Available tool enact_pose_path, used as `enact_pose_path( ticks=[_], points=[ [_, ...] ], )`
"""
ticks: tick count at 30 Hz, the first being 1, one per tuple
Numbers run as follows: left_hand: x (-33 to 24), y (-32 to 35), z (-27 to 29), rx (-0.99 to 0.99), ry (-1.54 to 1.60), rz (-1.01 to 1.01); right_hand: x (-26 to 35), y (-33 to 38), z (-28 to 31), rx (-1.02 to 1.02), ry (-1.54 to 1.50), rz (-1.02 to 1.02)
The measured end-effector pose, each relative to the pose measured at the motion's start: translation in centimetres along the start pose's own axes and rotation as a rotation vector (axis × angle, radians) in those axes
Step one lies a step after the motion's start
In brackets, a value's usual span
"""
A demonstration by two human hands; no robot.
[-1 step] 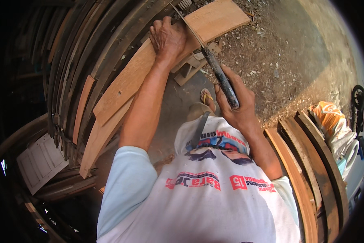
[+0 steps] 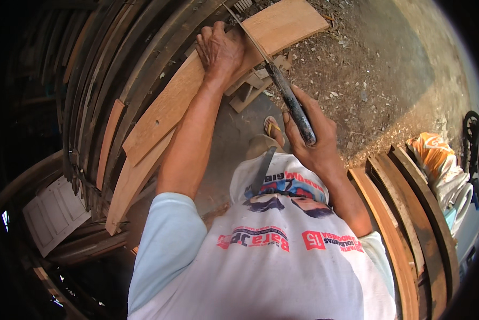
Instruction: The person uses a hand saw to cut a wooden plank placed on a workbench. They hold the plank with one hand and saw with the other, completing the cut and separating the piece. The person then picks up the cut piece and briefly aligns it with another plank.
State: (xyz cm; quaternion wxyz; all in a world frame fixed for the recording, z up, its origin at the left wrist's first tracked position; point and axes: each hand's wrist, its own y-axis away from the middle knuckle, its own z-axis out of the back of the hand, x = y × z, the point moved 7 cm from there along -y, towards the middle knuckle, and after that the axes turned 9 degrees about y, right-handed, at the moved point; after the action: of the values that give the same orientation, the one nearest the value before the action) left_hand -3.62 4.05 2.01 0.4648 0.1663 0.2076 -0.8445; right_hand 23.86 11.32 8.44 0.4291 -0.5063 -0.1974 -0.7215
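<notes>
My right hand (image 2: 318, 143) is closed round the dark, worn handle of a handsaw (image 2: 286, 90). The saw's thin blade, seen nearly edge-on, lies across a long light-brown wooden plank (image 2: 162, 106) and points away to the upper left. Just left of the blade, my left hand (image 2: 222, 53) bears on the plank with its fingers bent at the far edge; the fingertips are hidden. The plank runs from the lower left to the upper right, and its end sticks out beyond the saw. Another pale board (image 2: 123, 200) shows beneath it.
Long dark timbers (image 2: 127, 90) stand stacked on the left, near a white panelled door (image 2: 55, 213). Small wood blocks (image 2: 255, 88) sit under the plank. My sandalled foot (image 2: 273, 129) is below. More planks (image 2: 410, 213) lie at right, beside an orange-and-white bag (image 2: 437, 160). Chips litter the ground.
</notes>
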Motion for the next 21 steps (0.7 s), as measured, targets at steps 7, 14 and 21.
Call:
enact_pose_path(
  ticks=[7, 14, 21],
  points=[
    [0.1, -0.6, -0.3, -0.007, 0.011, -0.051, -1.0, -2.7, -1.6, 0.038, -0.016, -0.058],
    [0.7, -1.3, -0.4, -0.031, 0.014, -0.038, -1.4, 0.1, 0.4, 0.011, -0.114, -0.102],
    [0.0, -1.1, -0.3, 0.034, 0.006, 0.005, -1.4, -4.3, -1.9, -0.011, -0.020, -0.058]
  ],
)
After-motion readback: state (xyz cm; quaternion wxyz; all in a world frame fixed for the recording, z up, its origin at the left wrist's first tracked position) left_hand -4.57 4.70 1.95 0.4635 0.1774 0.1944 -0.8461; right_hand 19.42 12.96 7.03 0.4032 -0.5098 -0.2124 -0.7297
